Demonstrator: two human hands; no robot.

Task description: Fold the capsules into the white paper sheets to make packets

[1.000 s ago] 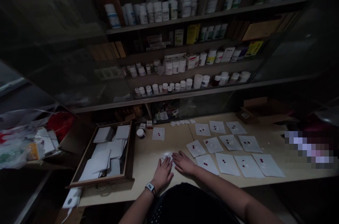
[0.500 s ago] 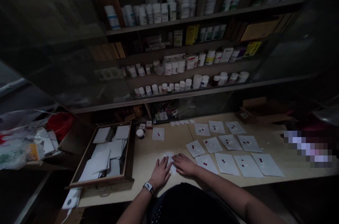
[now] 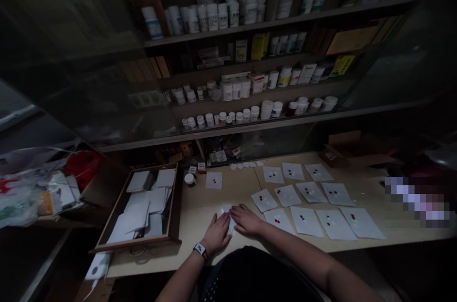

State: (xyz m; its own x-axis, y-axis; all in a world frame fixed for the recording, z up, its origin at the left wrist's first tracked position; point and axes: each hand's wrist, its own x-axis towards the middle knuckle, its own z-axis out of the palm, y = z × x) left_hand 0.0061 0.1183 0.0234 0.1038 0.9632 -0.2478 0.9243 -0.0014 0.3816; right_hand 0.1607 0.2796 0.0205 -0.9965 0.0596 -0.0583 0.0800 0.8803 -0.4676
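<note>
A small white paper (image 3: pixel 232 228), seemingly folded, lies on the table in front of my body, partly hidden under my fingers. My left hand (image 3: pixel 217 234), with a watch on its wrist, rests its stretched fingers on the paper's left side. From the right, my right hand (image 3: pixel 246 220) lies flat with its fingertips on the same paper, close to the left fingertips. To the right, several white paper squares (image 3: pixel 306 226) are laid out in rows, with dark red and pale pills on them. Another paper square with pills (image 3: pixel 214 185) sits at the back left.
An open wooden drawer (image 3: pixel 173 226) full of white paper stands to the left. Near it are a white-capped bottle (image 3: pixel 190 179) and small boxes (image 3: pixel 202 167). Shelves of medicine bottles (image 3: pixel 227 91) rise behind the table. A cardboard box (image 3: pixel 352 152) is at the back right.
My left fingers have drawn closer together on the paper. The right hand has shifted slightly left against the paper. The papers with pills look the same.
</note>
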